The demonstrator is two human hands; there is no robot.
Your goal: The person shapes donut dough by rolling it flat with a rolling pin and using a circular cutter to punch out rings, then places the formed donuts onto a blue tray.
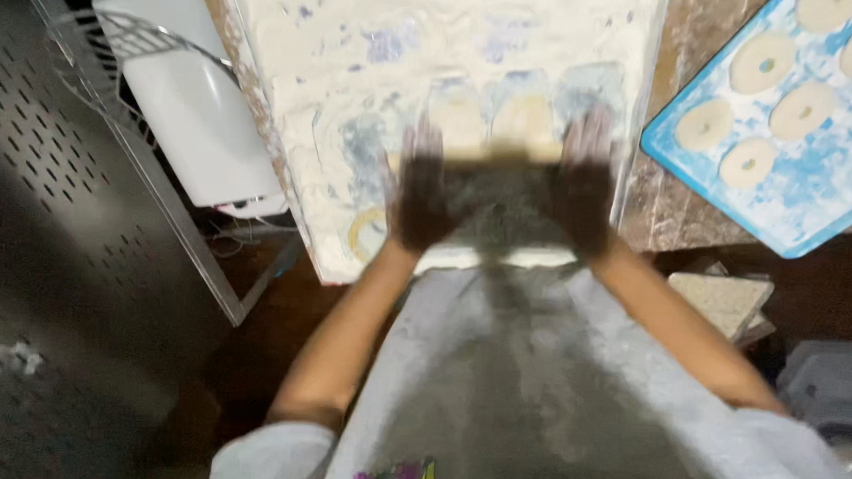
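Mid-frame on the floury worktop [359, 32], my left hand [419, 195] and right hand [584, 185] lie flat, fingers spread, pressing a rolling pin [498, 156]: stiff, probably flour-slick, best held at its ends.

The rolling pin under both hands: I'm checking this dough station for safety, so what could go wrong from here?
1. The floured board ends right at the person's body, and the rolling pin works near that edge, so dough could perhaps be pushed off it.
2. The left hand and right hand are motion-blurred; fast strokes on flour might slip.
3. The blue tray of dough rings overhangs the table corner and could tip if bumped.
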